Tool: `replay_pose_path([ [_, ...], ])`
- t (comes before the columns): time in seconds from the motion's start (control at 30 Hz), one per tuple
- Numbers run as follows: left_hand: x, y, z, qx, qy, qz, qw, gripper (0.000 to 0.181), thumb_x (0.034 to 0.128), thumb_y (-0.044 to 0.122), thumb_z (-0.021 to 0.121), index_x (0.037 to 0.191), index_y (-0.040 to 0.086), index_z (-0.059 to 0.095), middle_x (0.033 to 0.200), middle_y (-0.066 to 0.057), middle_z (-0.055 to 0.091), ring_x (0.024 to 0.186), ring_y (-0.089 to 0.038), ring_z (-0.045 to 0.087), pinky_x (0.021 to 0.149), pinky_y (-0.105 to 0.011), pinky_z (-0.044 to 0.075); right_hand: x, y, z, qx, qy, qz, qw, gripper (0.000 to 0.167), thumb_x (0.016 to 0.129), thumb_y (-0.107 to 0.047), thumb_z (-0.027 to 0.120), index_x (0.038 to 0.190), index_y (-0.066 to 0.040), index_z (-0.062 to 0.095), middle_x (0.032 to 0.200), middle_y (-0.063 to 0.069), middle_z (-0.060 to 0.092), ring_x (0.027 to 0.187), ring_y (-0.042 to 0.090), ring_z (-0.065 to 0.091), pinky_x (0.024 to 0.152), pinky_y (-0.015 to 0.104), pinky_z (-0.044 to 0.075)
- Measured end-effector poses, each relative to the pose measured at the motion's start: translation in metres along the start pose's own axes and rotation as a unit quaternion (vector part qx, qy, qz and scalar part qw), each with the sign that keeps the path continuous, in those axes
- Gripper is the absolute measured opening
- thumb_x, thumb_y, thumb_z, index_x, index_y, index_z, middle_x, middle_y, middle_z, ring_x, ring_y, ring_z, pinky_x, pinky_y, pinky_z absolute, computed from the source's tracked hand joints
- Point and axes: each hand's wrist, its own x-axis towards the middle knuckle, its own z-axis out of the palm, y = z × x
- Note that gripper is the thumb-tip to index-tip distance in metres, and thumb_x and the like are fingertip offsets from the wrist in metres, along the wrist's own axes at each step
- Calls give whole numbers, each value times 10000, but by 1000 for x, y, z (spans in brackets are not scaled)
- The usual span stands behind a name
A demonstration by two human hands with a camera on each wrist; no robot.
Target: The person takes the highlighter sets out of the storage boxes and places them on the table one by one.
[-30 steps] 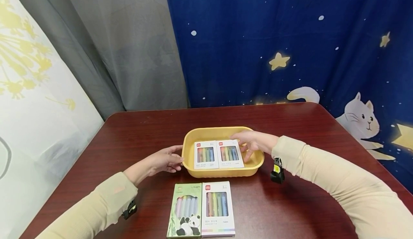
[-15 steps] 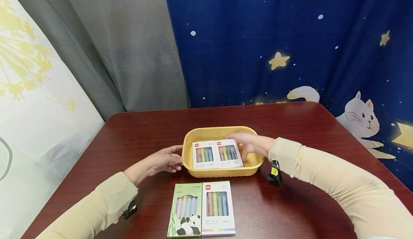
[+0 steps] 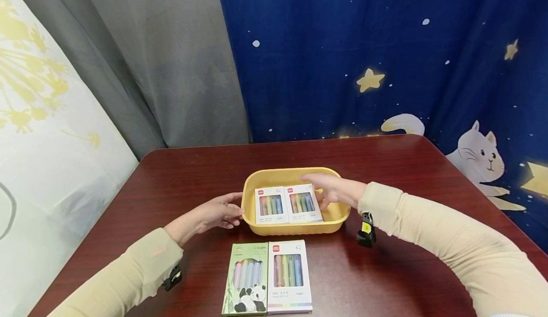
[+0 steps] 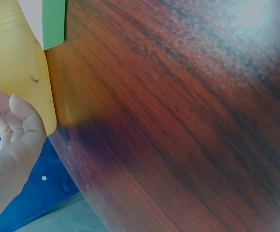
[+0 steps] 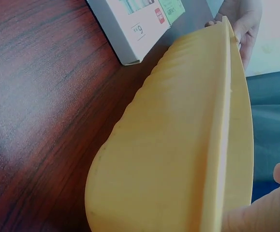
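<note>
Backdrop: a pale cloth [image 3: 43, 188] with yellow flower prints; then a grey curtain [image 3: 188, 70]; then a dark blue curtain [image 3: 308, 70] with stars and a white cat [image 3: 479, 160].
Table: dark red wood grain; the tabletop [image 3: 364, 279] runs back to the curtains.
Left hand: the left hand [image 3: 219, 212] holds one end of the basket, thumb and forefinger at the rim; its other fingers are bent loosely, just outside the wall.
Panda box: a green box [image 3: 245, 279] lies flat on the near side of the table; pastel pens show through its window.
Highlighter box: a large white box [image 3: 290, 279] lies just beside the green one, pens upright in its window.
Basket: the yellow basket [image 3: 295, 230] stands beyond both; inside, a left small box [image 3: 271, 207] and a right small box [image 3: 304, 204] lie side by side — the right one slightly askew.
Right hand: the right hand [image 3: 330, 188] reaches into the basket, fingers partly bent at the right small box's upper corner — whether they grip it I cannot tell.
</note>
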Motion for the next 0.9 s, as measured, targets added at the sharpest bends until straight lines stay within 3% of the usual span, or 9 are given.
replay_pose_path([
  [0.17, 0, 0, 0, 6, -2, 13, 10000, 667, 898, 67, 528, 1444, 30, 147, 835, -2, 609, 666, -98, 572, 661, -264, 469, 6, 4, -1, -27, 250, 80, 9997, 622, 916, -407, 452, 1439, -154, 231, 1458, 252, 115, 1254, 458, 324, 970, 573, 314],
  [0.43, 0, 1, 0, -3, -11, -2, 10000, 679, 897, 69, 533, 1449, 34, 139, 830, -1, 602, 671, -100, 572, 668, -270, 471, 3, 7, -2, 111, 285, 6, 9995, 597, 932, -374, 408, 1428, -97, 226, 1426, 259, 178, 1196, 394, 370, 985, 485, 321],
  [0.57, 0, 1, 0, -1, -27, 11, 10000, 674, 897, 67, 532, 1446, 32, 143, 828, 0, 602, 675, -100, 574, 672, -273, 470, 3, 8, -4, 51, 341, 12, 9994, 550, 941, -358, 400, 1411, -99, 279, 1382, 240, 276, 1096, 318, 445, 910, 412, 366],
  [0.73, 0, 1, 0, 38, -18, 11, 10000, 672, 897, 73, 535, 1444, 35, 147, 835, -1, 597, 679, -100, 576, 676, -275, 471, 2, 6, -7, -102, 382, 34, 9992, 445, 944, -325, 406, 1318, -85, 378, 1130, 149, 449, 753, 153, 456, 741, 309, 391],
  [0.9, 0, 1, 0, 49, -34, -4, 10000, 676, 897, 78, 537, 1445, 36, 145, 836, 1, 597, 684, -102, 575, 676, -273, 471, 3, 6, -11, -71, 137, 40, 9999, 313, 946, -240, 397, 1187, -46, 452, 955, 100, 468, 757, 166, 492, 740, 347, 463],
])
